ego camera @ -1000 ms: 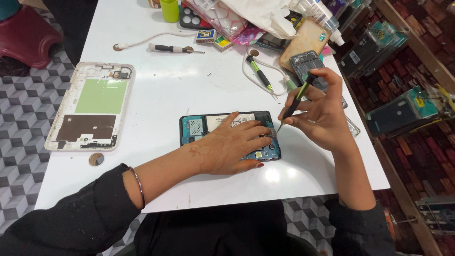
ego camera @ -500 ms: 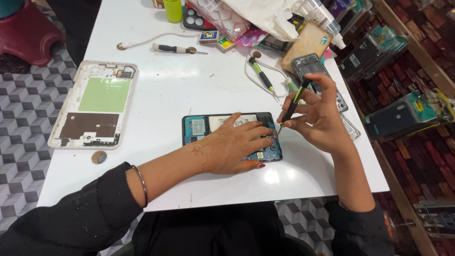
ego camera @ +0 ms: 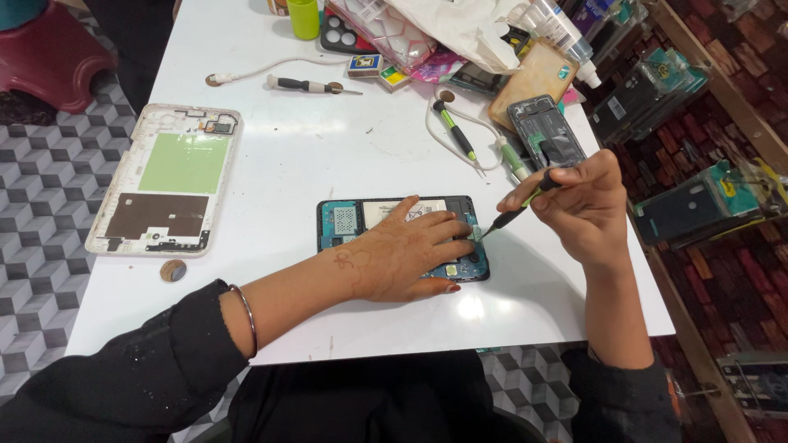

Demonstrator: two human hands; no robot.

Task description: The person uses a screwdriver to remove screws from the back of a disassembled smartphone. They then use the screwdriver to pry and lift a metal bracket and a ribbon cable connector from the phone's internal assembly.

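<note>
On the opened phone [ego camera: 353, 220], left hand [ego camera: 402, 258] rests; right hand [ego camera: 579, 205] holds screwdriver [ego camera: 515, 211].

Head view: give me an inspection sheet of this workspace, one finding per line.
Surface: white table, lit, a glare spot near the front edge.
Job's things: opened phone lying flat; screwdriver tip at its right end.
Clutter: white tablet back cover at left; second opened phone, two spare screwdrivers, green cup, plastic bags along the far edge.
Hands: left hand presses flat on the opened phone; right hand grips the screwdriver.
Cables: white cable looped mid-table.
Surroundings: patterned floor tiles, red stool, phone cases at right.
</note>
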